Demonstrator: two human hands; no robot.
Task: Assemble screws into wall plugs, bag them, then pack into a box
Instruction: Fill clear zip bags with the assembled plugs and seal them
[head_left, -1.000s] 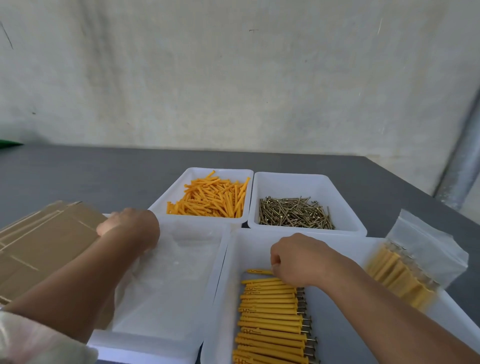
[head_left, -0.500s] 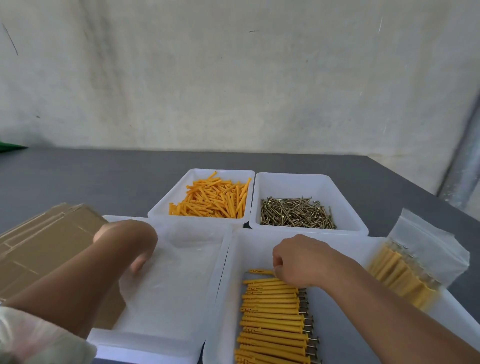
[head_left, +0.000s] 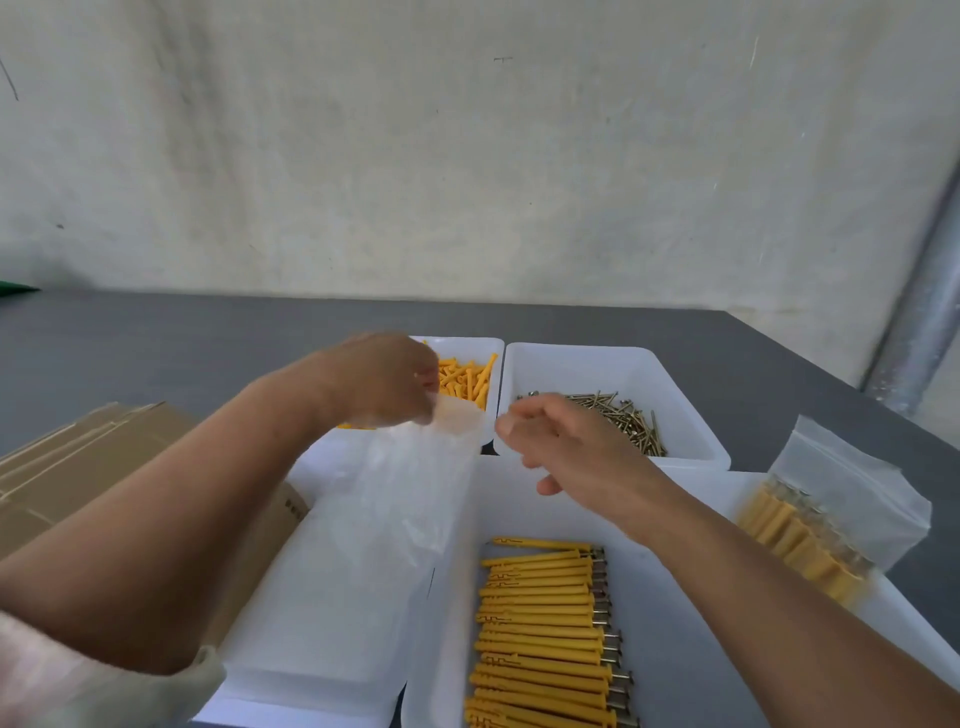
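Head view: the left hand (head_left: 384, 379) has the empty bag (head_left: 395, 509) pinched at its top edge, held up off the surface, so the grip there is closed on plastic. The bag trails down and back toward the person, long axis running far to near. The right hand (head_left: 561, 441) sits just to the right of the bag's top corner, fingers loosely curled with nothing in them (looks empty to me), not touching the bag.

That's the relation that matters, I'd say: the free side of the mouth lies directly left of the right fingertips, so that hand is the obvious one to pull it open.

The assembled plugs (head_left: 545, 618) are stacked in the near tray (head_left: 509, 509), under the right forearm. They run left to right with the screw heads on the right, crosswise to the bag.
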